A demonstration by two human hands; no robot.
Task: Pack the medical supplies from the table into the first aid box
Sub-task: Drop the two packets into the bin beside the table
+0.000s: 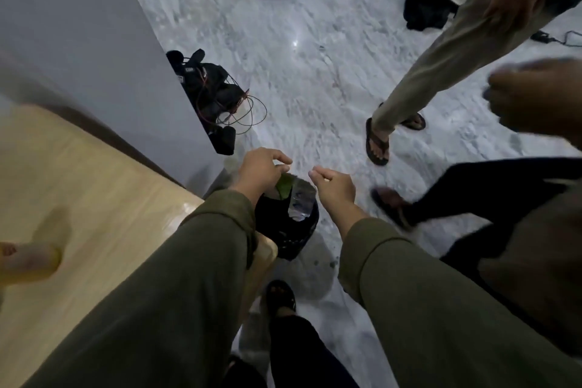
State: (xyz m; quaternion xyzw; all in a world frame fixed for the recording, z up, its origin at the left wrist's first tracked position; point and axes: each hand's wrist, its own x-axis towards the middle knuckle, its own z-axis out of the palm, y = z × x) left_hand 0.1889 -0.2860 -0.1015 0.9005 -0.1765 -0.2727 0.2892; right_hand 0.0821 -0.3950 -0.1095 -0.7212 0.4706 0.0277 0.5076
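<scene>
Neither the first aid box nor any medical supplies are in view. My left hand (261,171) hovers over a small black bin (285,236) on the floor, fingers loosely curled and apart, nothing between the fingertips. A green wrapper (284,187) sticks up from the bin just under that hand. Beside it in the bin lies crumpled clear plastic (300,202). My right hand (334,188) hangs over the bin's right rim with thumb and fingers pinched together, and nothing shows in them.
A wooden table (94,198) fills the lower left, with a blurred pale object (22,260) at its left edge. A grey wall (94,41) runs behind it, black gear with cables (217,98) at its foot. Other people's legs (441,72) and a blurred hand (535,94) crowd the right.
</scene>
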